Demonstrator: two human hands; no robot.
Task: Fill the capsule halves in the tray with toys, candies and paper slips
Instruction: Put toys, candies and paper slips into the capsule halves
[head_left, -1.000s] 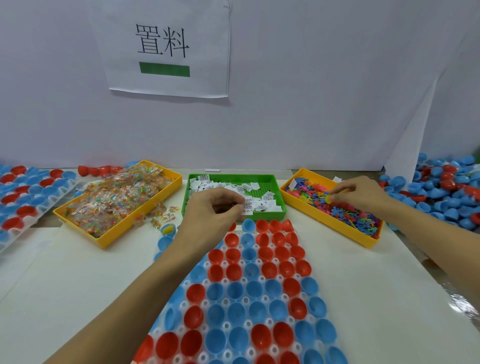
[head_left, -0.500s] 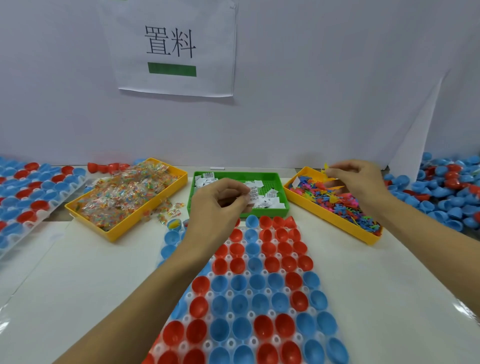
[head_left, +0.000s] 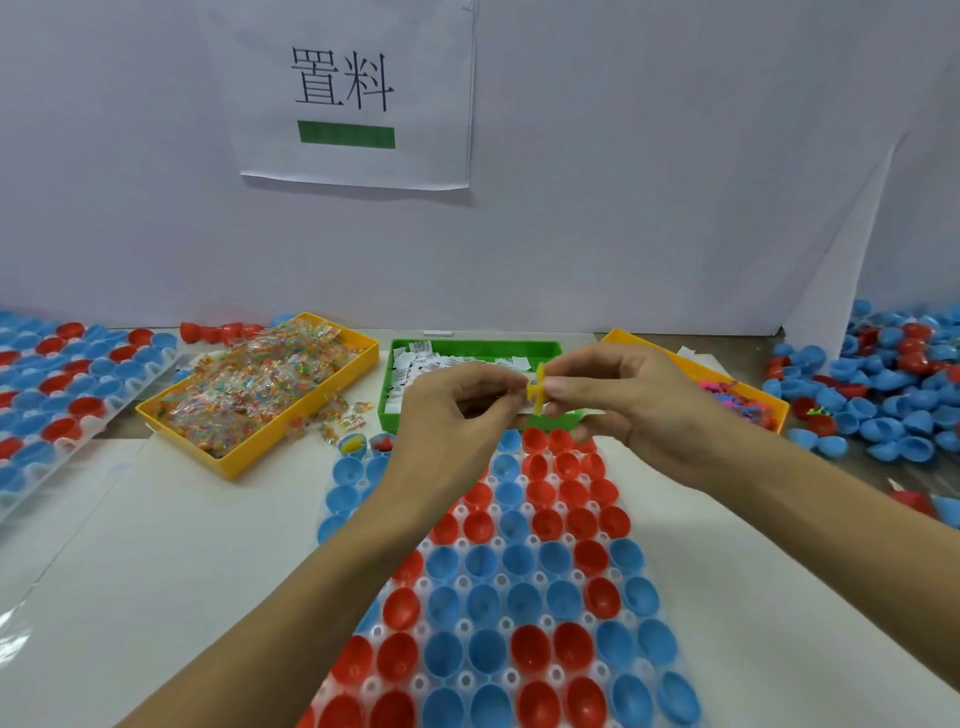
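A clear tray (head_left: 546, 621) of red and blue capsule halves runs down the middle of the table. Above its far end my two hands meet. My right hand (head_left: 628, 405) pinches a small yellow toy (head_left: 536, 391) between thumb and forefinger. My left hand (head_left: 447, 415) has its fingers curled right against the toy and pinches a white paper slip (head_left: 522, 411) that shows just below the fingertips. Behind the hands stand the green bin (head_left: 467, 345) of paper slips, the yellow bin (head_left: 231, 462) of wrapped candies and the yellow bin (head_left: 779, 413) of coloured toys.
A second tray (head_left: 78, 395) of capsule halves lies at the left edge. Loose blue and red halves (head_left: 893, 395) are heaped at the right. A few candies (head_left: 332, 421) lie beside the candy bin. A white wall with a paper sign closes the back.
My right hand left the toy bin with the yellow toy and moved left. My left hand came off the paper slips, and both hands now meet over the tray's far end.
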